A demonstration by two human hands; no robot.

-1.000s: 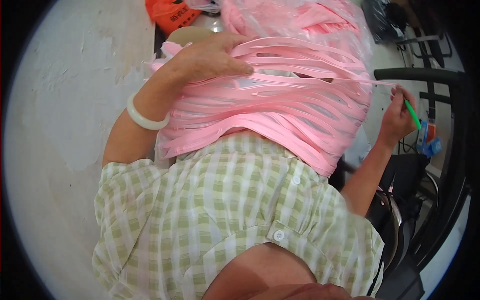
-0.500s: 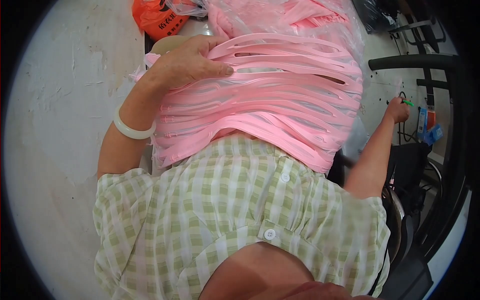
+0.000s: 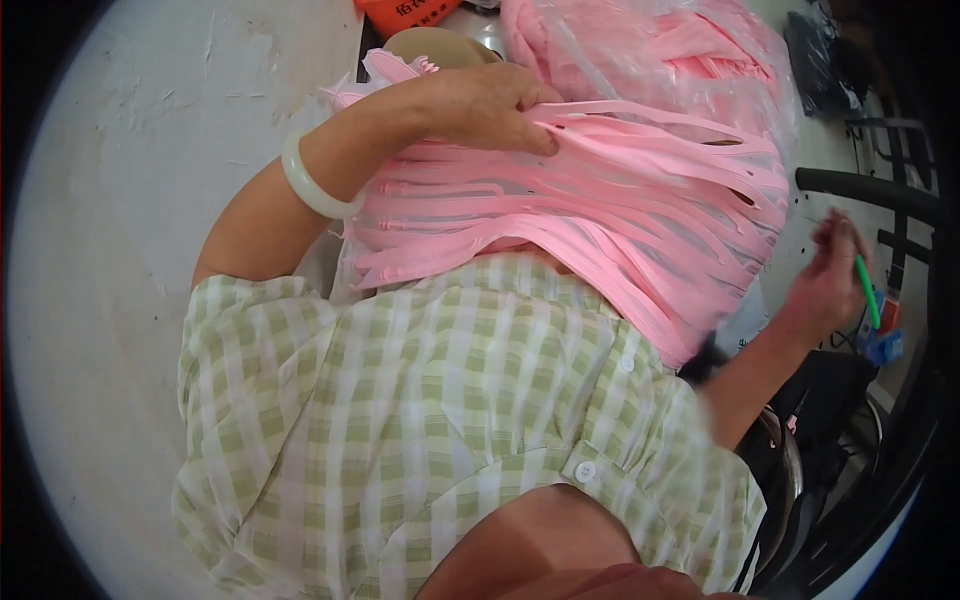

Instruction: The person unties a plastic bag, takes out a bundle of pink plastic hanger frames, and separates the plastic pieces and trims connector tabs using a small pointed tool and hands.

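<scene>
Many pink zippers (image 3: 600,200) lie side by side across my lap, with clear plastic showing between the strips. At the far edge of this layer, my left hand (image 3: 490,108) is closed, pinching a gathered zipper between thumb and fingers. A white bangle (image 3: 310,180) circles that wrist. Out to the right, apart from the zippers, my right hand (image 3: 828,275) is raised and slightly blurred. Its fingers are curled around a thin bright-green stick-like tool (image 3: 866,290), which points down; its exact kind I cannot make out.
A white table surface (image 3: 130,250) runs along the left. Beyond the zippers lies a clear plastic bag (image 3: 580,45) of pink material, beside an orange bag (image 3: 410,14) and a tan rounded object (image 3: 440,45). Black metal bars (image 3: 860,190) and a small blue box (image 3: 884,346) are on the right.
The view has shifted. My left hand has gathered and lifted the far zippers slightly. My right hand has turned, and more of the green tool shows.
</scene>
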